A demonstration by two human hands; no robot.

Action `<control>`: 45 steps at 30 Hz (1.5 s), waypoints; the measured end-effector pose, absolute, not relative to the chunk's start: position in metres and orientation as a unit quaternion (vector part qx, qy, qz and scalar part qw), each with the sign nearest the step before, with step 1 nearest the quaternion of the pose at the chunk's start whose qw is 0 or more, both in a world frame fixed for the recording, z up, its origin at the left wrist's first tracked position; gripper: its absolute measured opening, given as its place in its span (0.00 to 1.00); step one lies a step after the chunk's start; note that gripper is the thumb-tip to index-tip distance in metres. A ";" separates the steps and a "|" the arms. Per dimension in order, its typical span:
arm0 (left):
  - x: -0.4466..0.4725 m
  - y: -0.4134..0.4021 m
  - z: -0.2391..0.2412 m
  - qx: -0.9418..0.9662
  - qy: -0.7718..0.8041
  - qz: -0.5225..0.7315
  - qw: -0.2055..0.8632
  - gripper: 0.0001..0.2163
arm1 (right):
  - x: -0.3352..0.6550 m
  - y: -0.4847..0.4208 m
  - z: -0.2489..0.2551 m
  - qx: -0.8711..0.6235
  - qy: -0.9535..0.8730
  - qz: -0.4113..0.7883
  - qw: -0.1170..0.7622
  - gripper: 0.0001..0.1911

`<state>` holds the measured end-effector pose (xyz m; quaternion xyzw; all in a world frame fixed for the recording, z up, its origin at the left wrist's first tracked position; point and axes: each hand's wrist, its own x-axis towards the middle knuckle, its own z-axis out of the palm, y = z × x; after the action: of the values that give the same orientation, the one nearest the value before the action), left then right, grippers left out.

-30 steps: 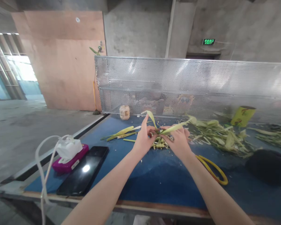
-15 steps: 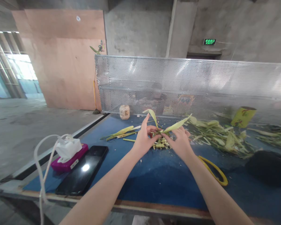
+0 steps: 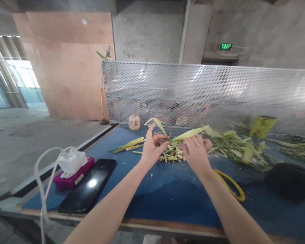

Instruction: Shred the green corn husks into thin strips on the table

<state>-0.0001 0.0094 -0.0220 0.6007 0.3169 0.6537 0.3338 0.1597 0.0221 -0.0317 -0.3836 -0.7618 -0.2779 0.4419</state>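
Thumb and fingers of my left hand [image 3: 152, 147] are pinched at the joint of a pale green plant stem with two long leaves. One narrow leaf [image 3: 159, 124] rises and curves to the left over that hand. The other, a broader leaf [image 3: 189, 134], stretches to the right. My right hand [image 3: 197, 152] has its fingers closed along this broader leaf; its exact grip is partly hidden. Below and between both hands lies a heap of chopped stem bits [image 3: 174, 154] on the blue table top [image 3: 165, 193].
Left of the hands lie several uncut stalks [image 3: 130, 144] and a wrapped roll [image 3: 134, 122]. A leaf pile [image 3: 234, 145], yellow can [image 3: 263, 126], yellow ring [image 3: 231, 186] and dark object [image 3: 289, 181] are to the right. A phone [image 3: 88, 186] and purple power strip [image 3: 73, 178] sit front left.
My left hand has shifted slightly left with the plant, and the right hand's fingers have moved back along the broader leaf. The gap between the hands is wider, showing more of the heap.
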 end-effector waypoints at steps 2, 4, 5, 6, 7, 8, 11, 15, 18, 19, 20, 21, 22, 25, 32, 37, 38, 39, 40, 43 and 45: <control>-0.001 0.010 -0.021 0.584 0.308 0.674 0.332 0.37 | 0.162 0.019 -0.030 -0.350 -0.772 -0.276 0.453 0.08; -0.001 0.010 -0.021 0.574 0.304 0.690 0.319 0.35 | 0.163 0.019 -0.029 -0.331 -0.775 -0.274 0.463 0.10; -0.002 0.011 -0.021 0.574 0.306 0.693 0.309 0.34 | 0.164 0.019 -0.029 -0.333 -0.773 -0.273 0.466 0.11; -0.002 0.011 -0.021 0.578 0.310 0.695 0.296 0.34 | 0.164 0.020 -0.030 -0.341 -0.771 -0.270 0.465 0.11; -0.002 0.011 -0.022 0.583 0.315 0.695 0.278 0.33 | 0.164 0.021 -0.030 -0.352 -0.771 -0.265 0.459 0.11; -0.003 0.011 -0.023 0.590 0.323 0.693 0.257 0.32 | 0.164 0.022 -0.031 -0.362 -0.774 -0.258 0.450 0.10; -0.005 0.011 -0.026 0.615 0.354 0.681 0.182 0.30 | 0.159 0.022 -0.033 -0.384 -0.794 -0.215 0.419 0.09; -0.006 0.009 -0.028 0.622 0.384 0.670 0.134 0.30 | 0.149 0.015 -0.032 -0.375 -0.832 -0.056 0.405 0.08; -0.005 0.009 -0.028 0.630 0.391 0.657 0.133 0.31 | 0.144 0.013 -0.030 -0.324 -0.847 0.096 0.410 0.10; -0.004 0.009 -0.028 0.636 0.392 0.652 0.135 0.31 | 0.143 0.013 -0.029 -0.314 -0.845 0.127 0.414 0.09; -0.002 0.009 -0.029 0.640 0.392 0.647 0.136 0.31 | 0.142 0.013 -0.029 -0.312 -0.840 0.145 0.419 0.08; -0.001 0.009 -0.030 0.644 0.392 0.642 0.139 0.32 | 0.142 0.013 -0.029 -0.319 -0.831 0.154 0.428 0.06; 0.000 0.009 -0.031 0.650 0.391 0.636 0.143 0.32 | 0.142 0.013 -0.028 -0.333 -0.819 0.158 0.440 0.05; 0.003 0.009 -0.035 0.669 0.388 0.616 0.152 0.33 | 0.144 0.013 -0.027 -0.366 -0.784 0.163 0.475 0.06; 0.006 0.005 -0.038 0.708 0.358 0.586 0.168 0.27 | 0.150 0.012 -0.025 -0.437 -0.737 0.108 0.504 0.15; 0.008 0.008 -0.039 0.698 0.352 0.584 0.218 0.36 | 0.149 0.018 -0.031 -0.438 -0.723 0.159 0.510 0.14; 0.008 0.009 -0.039 0.689 0.349 0.590 0.237 0.37 | 0.149 0.020 -0.032 -0.435 -0.721 0.180 0.508 0.14; 0.008 0.010 -0.039 0.675 0.343 0.599 0.261 0.36 | 0.149 0.021 -0.032 -0.431 -0.721 0.195 0.507 0.14; 0.008 0.011 -0.039 0.656 0.335 0.611 0.289 0.37 | 0.149 0.022 -0.032 -0.423 -0.724 0.202 0.507 0.12; 0.007 0.014 -0.035 0.580 0.320 0.644 0.382 0.38 | 0.151 0.021 -0.030 -0.372 -0.756 0.188 0.504 0.06; 0.006 0.015 -0.031 0.535 0.327 0.652 0.425 0.38 | 0.153 0.018 -0.027 -0.337 -0.791 0.152 0.488 0.05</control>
<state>0.0056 0.0154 -0.0314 0.5355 0.3270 0.6522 0.4254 0.1528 0.0181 -0.0274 -0.3372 -0.7905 0.1519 0.4882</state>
